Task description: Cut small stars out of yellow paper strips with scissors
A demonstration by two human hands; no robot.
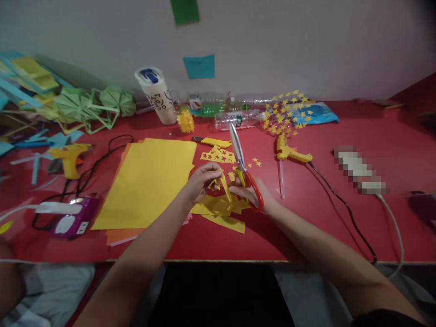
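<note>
Forearms [146, 256] angle inward — yellow strip [225, 188] between hands [200, 182].

The left forearm [155, 234] and the right forearm [309, 236] both reach forward, and they come closer to each other towards the scissors [241, 164]. The left hand [200, 184] is just to the left of the scissors, with its fingers bent inward and pinching. The right hand [252, 193] is at the handles of the scissors and grips them; its wrist [274, 209] lies to their right.
</note>
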